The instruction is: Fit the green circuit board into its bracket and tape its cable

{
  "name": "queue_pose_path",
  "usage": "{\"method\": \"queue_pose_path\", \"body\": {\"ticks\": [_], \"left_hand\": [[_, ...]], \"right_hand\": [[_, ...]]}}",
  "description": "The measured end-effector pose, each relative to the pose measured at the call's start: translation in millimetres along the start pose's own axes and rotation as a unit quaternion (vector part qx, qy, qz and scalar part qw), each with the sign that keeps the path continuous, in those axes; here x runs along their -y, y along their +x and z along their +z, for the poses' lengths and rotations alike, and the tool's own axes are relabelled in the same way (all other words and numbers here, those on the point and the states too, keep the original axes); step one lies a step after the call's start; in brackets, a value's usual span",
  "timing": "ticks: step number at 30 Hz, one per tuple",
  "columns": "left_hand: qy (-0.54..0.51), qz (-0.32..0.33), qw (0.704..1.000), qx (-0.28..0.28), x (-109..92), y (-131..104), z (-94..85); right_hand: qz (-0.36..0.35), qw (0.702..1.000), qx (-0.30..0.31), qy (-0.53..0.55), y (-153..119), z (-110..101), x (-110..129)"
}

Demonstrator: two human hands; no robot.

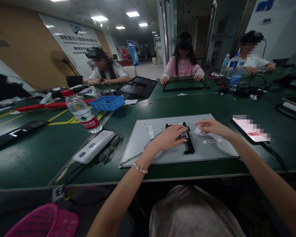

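A flat grey-white display panel (160, 154) lies on the table in front of me. On its middle sits a black bracket (189, 147), with a small circuit board (184, 135) partly covered by my fingers. My left hand (169, 136) rests over bracket and board, fingers spread, holding nothing. To the right, my right hand (213, 127) has its fingers closed at a small whitish strip of tape (198, 131); the exact pinch is hard to make out. Another white tape strip (151, 132) and a barcode label (212, 141) stick to the panel. A grey cable (138, 155) runs toward the left corner.
Left of the panel are eyeglasses (110, 148), a white power bank (94, 147), a water bottle (82, 113) and a blue tray (108, 103). A phone (250, 130) with a cable lies right. Across the table, people work beside a black frame (186, 88) and black cover (138, 87).
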State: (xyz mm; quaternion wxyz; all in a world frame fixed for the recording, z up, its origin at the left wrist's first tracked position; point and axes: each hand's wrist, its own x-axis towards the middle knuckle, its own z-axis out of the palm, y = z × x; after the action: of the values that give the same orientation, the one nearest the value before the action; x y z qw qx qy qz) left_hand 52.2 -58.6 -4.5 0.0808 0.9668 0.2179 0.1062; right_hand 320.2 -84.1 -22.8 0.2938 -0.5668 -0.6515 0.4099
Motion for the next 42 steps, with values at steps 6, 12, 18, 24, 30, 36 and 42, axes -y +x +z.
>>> {"method": "queue_pose_path", "body": {"ticks": [6, 12, 18, 24, 30, 36, 42], "left_hand": [[0.008, 0.011, 1.000, -0.002, 2.3, -0.1, 4.0], [0.018, 0.024, 0.999, -0.011, -0.7, 0.6, 5.3], [0.038, 0.034, 0.999, -0.012, -1.7, 0.4, 8.9], [0.047, 0.035, 0.998, -0.008, -0.3, 0.3, 9.3], [0.041, 0.037, 0.998, -0.008, -2.4, 0.4, 8.1], [0.035, 0.048, 0.998, -0.007, -2.7, 0.5, 10.7], [0.038, 0.048, 0.998, -0.003, -0.8, 3.8, 15.6]], "right_hand": [[0.021, 0.997, -0.002, 0.076, -3.2, 22.6, 9.5], [0.030, 0.991, -0.031, 0.125, -1.4, 30.0, 5.1], [0.007, 0.985, -0.031, 0.167, -0.7, 37.4, 4.9], [0.013, 0.984, -0.039, 0.176, -2.0, 37.1, 4.1], [0.016, 0.982, -0.028, 0.184, -4.0, 38.8, 4.9], [0.028, 0.982, -0.026, 0.183, -3.3, 40.9, 4.9], [0.035, 0.983, -0.024, 0.181, -0.7, 43.1, 1.5]]}}
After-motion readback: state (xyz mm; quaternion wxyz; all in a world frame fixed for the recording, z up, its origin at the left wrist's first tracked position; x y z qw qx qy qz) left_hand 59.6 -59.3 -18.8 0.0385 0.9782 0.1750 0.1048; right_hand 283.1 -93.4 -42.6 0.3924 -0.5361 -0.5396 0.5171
